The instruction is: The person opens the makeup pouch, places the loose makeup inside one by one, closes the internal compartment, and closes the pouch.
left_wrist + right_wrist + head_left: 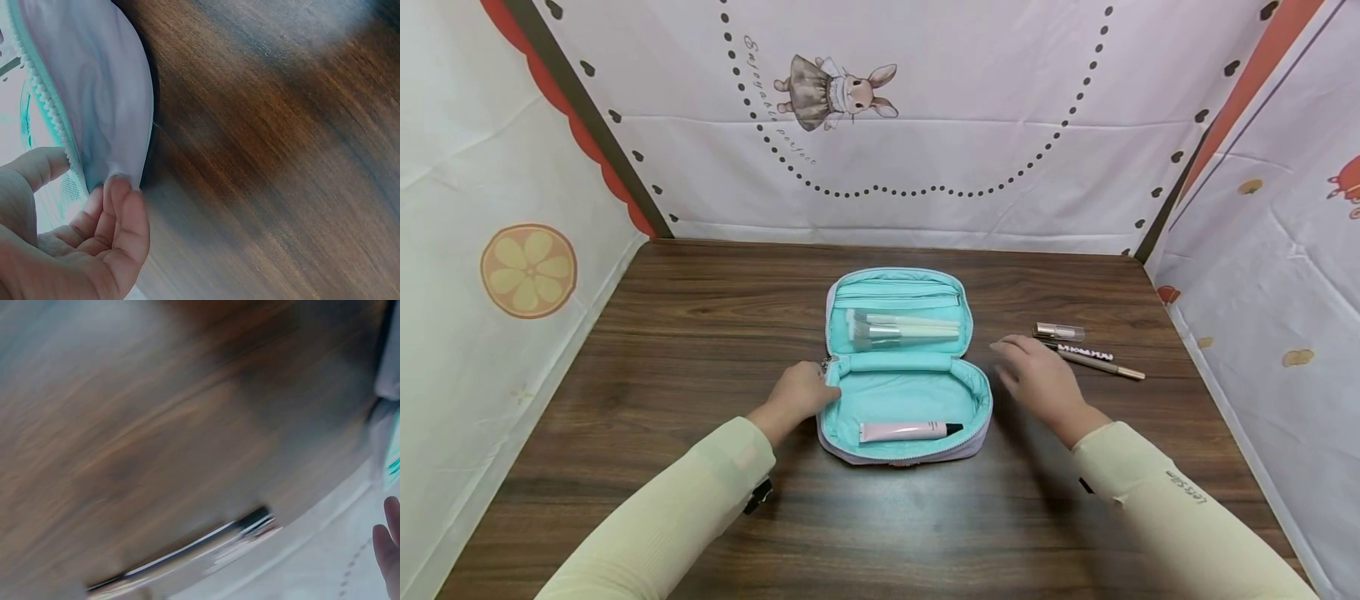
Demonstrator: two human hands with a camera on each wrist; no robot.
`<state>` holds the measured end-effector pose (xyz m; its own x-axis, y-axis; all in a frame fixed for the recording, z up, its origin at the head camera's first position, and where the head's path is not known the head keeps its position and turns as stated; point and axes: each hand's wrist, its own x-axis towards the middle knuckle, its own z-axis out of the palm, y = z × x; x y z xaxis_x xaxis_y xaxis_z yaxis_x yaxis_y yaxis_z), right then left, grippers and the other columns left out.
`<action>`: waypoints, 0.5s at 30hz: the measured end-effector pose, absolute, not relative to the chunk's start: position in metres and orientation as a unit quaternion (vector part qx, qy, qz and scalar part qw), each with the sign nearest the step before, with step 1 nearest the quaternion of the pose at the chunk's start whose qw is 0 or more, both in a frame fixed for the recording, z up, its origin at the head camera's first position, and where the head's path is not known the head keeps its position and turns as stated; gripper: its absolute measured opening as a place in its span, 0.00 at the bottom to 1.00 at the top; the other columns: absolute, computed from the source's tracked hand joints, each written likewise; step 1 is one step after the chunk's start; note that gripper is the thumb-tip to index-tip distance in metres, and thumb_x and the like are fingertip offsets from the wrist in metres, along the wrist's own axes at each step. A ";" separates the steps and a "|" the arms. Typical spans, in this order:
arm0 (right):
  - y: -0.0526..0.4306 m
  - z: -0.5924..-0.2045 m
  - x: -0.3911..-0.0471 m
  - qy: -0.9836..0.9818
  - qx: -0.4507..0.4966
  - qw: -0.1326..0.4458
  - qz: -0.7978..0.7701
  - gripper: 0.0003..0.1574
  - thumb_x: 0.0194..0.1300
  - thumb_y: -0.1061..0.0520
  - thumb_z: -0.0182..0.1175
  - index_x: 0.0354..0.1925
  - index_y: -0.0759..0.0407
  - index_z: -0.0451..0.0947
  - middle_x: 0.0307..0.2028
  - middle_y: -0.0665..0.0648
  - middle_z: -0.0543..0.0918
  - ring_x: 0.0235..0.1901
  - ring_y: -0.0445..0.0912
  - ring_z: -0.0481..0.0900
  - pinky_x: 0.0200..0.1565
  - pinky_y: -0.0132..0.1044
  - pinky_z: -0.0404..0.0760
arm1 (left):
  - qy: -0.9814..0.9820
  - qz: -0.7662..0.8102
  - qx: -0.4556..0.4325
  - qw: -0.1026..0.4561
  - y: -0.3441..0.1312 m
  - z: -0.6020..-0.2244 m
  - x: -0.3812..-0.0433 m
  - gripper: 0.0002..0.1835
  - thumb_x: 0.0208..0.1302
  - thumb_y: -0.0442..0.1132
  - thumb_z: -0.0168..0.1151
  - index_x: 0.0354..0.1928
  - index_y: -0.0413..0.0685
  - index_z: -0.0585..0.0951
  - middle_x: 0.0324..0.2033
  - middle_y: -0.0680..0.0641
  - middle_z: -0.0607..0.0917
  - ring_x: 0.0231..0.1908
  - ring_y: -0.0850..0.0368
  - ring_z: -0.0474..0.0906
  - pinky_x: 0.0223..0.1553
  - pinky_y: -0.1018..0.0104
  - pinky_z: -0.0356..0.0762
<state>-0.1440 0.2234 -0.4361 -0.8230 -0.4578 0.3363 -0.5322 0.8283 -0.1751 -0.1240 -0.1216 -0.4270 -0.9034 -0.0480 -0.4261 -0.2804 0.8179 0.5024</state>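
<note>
An unzipped cosmetic bag (pixel 901 395) with turquoise lining and a pale lilac outside lies on the table, its lid laid back. My left hand (pixel 799 392) pinches the bag's left wall; in the left wrist view the thumb is inside the zipper edge and the fingers (pixel 128 215) lie against the outside. A pink tube (pixel 902 431) with a black cap rests in the main compartment. Makeup brushes (pixel 906 328) lie in the lid. My right hand (pixel 1041 379) is above the table, right of the bag, fingers loosely extended and holding nothing. The right wrist view is blurred.
Right of the bag lie a clear and gold lipstick-like tube (pixel 1060 332), a patterned pen-like stick (pixel 1086 352) and a brown and gold pen-like stick (pixel 1105 364). Printed cloth (pixel 925 150) hangs behind and on both sides of the wooden table (pixel 715 292).
</note>
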 end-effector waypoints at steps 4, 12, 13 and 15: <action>0.242 -0.441 -0.149 -0.954 0.225 0.152 0.124 0.21 0.55 0.66 0.67 0.49 0.65 0.80 0.46 0.65 0.81 0.47 0.60 0.79 0.44 0.54 0.78 | 0.940 0.266 -0.083 0.198 -0.121 -0.429 -0.124 0.12 0.60 0.43 0.63 0.25 0.45 0.73 0.21 0.48 0.72 0.24 0.54 0.69 0.24 0.66 0.66; 0.271 -0.445 -0.157 -0.976 0.151 0.123 0.101 0.20 0.57 0.64 0.65 0.49 0.66 0.79 0.47 0.68 0.80 0.45 0.64 0.78 0.42 0.59 0.76 | 0.948 0.236 -0.080 0.198 -0.120 -0.432 -0.122 0.12 0.61 0.46 0.63 0.32 0.43 0.76 0.25 0.46 0.75 0.27 0.52 0.71 0.26 0.64 0.67; 0.274 -0.445 -0.158 -0.978 0.143 0.115 0.100 0.20 0.57 0.64 0.65 0.49 0.67 0.78 0.47 0.68 0.80 0.45 0.65 0.78 0.41 0.59 0.76 | 0.950 0.232 -0.077 0.196 -0.120 -0.433 -0.122 0.13 0.62 0.46 0.63 0.34 0.43 0.77 0.26 0.46 0.76 0.27 0.52 0.71 0.27 0.64 0.68; 0.281 -0.445 -0.159 -0.982 0.126 0.099 0.100 0.20 0.58 0.64 0.64 0.50 0.68 0.78 0.47 0.70 0.79 0.45 0.67 0.77 0.40 0.60 0.76 | 0.952 0.227 -0.073 0.193 -0.120 -0.434 -0.122 0.14 0.62 0.47 0.62 0.36 0.42 0.77 0.27 0.47 0.77 0.28 0.52 0.72 0.28 0.63 0.69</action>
<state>-0.1591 0.2810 -0.4454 -0.9486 -0.2284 0.2191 -0.2678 0.9481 -0.1712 -0.1216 -0.1202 -0.4338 -0.9150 -0.0517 -0.4001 -0.2267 0.8862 0.4040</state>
